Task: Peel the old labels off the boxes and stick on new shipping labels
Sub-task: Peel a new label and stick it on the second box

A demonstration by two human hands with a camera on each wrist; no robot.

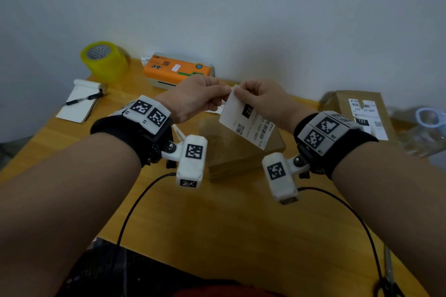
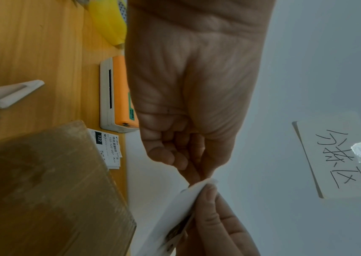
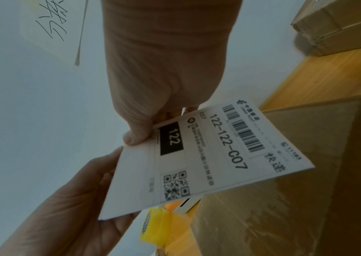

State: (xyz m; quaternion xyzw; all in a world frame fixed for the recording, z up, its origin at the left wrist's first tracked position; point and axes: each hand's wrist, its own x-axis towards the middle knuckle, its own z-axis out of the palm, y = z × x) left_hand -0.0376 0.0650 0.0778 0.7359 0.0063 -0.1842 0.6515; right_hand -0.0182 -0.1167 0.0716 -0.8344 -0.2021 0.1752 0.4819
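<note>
A white shipping label printed "122-122-C07" hangs in the air above a bare brown cardboard box at the table's middle. My left hand and my right hand both pinch the label's top corner, fingertips nearly touching. The right wrist view shows the printed face of the label with my thumb on its corner. In the left wrist view the label is seen from its blank side, above the box. A second box with a label stuck on it lies at the right.
An orange label printer stands by the wall, with a yellow tape roll and a notepad with a pen to its left. More labels lie behind the box. Scissors lie near the front right edge. Crumpled clear plastic is at the far right.
</note>
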